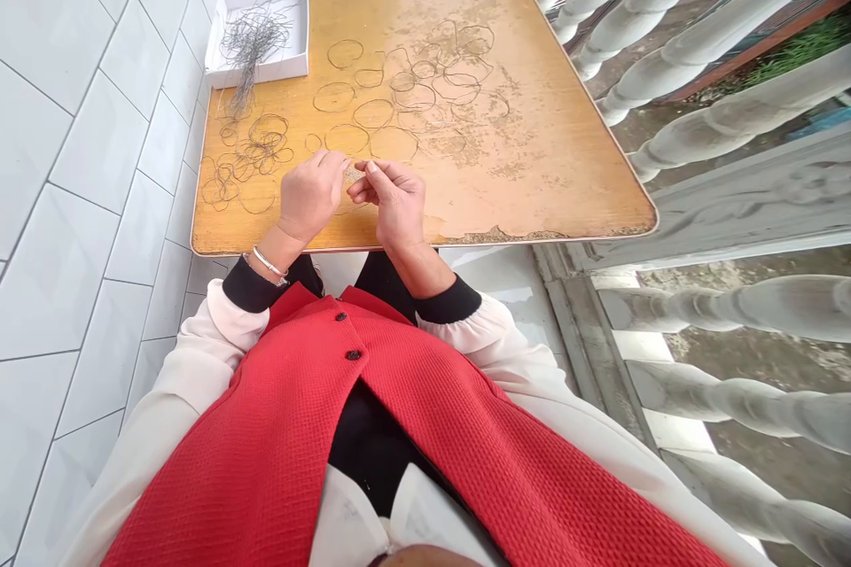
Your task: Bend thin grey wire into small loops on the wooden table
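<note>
Both my hands are close together over the near edge of the table, fingertips almost meeting. My left hand [312, 193] is closed in a pinch, its back turned up and the fingertips mostly hidden. My right hand [397, 195] pinches between thumb and forefinger. Between them seems to be a thin dark wire, hard to make out; a faint arc of it shows below the fingers. Bent wire rings [372, 113] lie just beyond my hands. To the left is a tangled heap of wire loops [256, 151].
A white box [259, 73] at the table's far left corner holds a bundle of loose wires [256, 35], some hanging over its front wall. The wooden table [565, 168] has a worn, peeling surface. A tiled wall [99, 142] stands left, a white balustrade [691, 44] right.
</note>
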`<act>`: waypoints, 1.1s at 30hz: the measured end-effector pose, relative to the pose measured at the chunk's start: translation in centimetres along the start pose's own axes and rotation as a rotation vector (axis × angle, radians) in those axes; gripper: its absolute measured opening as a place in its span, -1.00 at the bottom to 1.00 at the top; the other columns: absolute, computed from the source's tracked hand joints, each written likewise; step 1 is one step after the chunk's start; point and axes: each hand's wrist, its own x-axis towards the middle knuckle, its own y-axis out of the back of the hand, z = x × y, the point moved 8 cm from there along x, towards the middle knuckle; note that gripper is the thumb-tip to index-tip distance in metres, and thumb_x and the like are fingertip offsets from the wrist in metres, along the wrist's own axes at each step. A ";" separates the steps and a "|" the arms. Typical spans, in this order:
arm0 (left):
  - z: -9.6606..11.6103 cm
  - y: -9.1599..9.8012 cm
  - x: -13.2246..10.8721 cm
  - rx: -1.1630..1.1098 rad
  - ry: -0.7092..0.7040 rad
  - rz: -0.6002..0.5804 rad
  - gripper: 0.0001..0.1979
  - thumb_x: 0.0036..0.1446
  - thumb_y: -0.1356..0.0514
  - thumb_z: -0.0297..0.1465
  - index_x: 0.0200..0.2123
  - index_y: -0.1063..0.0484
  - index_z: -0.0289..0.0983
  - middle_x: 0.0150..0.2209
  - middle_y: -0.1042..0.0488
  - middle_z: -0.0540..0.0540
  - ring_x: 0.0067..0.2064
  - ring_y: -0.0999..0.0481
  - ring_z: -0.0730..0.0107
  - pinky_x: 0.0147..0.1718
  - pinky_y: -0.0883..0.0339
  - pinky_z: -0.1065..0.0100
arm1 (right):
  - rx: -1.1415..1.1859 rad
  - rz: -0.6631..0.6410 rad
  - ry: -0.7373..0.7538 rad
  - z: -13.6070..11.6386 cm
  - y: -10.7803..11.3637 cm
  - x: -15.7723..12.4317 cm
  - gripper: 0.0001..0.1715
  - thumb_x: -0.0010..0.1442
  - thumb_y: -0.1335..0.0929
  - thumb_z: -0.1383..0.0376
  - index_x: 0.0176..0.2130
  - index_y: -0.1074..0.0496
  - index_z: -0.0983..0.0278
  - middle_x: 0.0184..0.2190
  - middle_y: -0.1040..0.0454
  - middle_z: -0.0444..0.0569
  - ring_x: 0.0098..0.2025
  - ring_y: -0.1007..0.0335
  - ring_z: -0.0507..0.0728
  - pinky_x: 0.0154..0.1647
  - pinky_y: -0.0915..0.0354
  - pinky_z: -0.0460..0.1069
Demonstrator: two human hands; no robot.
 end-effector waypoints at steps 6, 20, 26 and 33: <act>0.2 0.1 0.1 0.069 -0.040 -0.033 -0.67 0.32 -0.14 -0.07 -0.35 -0.42 -0.17 -0.28 -0.46 -0.16 -0.20 -0.43 0.19 -0.22 -0.13 0.25 | -0.018 -0.015 0.043 -0.6 0.1 0.1 -0.58 0.21 -0.45 -0.06 -0.32 -0.55 0.25 -0.58 -0.46 -0.18 -0.54 -0.38 -0.04 -0.46 -0.37 -0.12; 0.9 -0.4 0.4 0.258 -0.079 -0.107 -0.83 0.35 -0.11 -0.47 -0.31 -0.45 -0.22 -0.30 -0.46 -0.10 -0.27 -0.34 0.28 -0.21 -0.07 0.25 | -0.029 -0.029 0.020 -0.2 -0.1 -0.1 -0.58 0.19 -0.47 -0.05 -0.33 -0.57 0.26 -0.65 -0.40 -0.22 -0.61 -0.26 -0.06 -0.51 -0.26 -0.13; 0.9 -0.7 0.4 0.372 -0.010 -0.108 -0.85 0.36 -0.04 -0.46 -0.25 -0.38 -0.22 -0.17 -0.51 -0.20 -0.13 -0.48 0.11 -0.13 -0.19 0.19 | -0.058 -0.002 0.047 -0.1 0.2 -0.2 -0.56 0.21 -0.44 -0.07 -0.31 -0.56 0.26 -0.63 -0.39 -0.20 -0.58 -0.30 -0.05 -0.48 -0.29 -0.11; 0.6 -0.5 0.1 0.167 -0.055 -0.049 -0.82 0.36 -0.14 -0.29 -0.30 -0.37 -0.23 -0.26 -0.49 -0.14 -0.09 -0.50 0.19 -0.12 -0.22 0.32 | -0.025 0.010 0.090 0.3 0.4 -0.1 -0.53 0.19 -0.45 -0.10 -0.31 -0.56 0.25 -0.62 -0.42 -0.20 -0.57 -0.34 -0.04 -0.49 -0.33 -0.11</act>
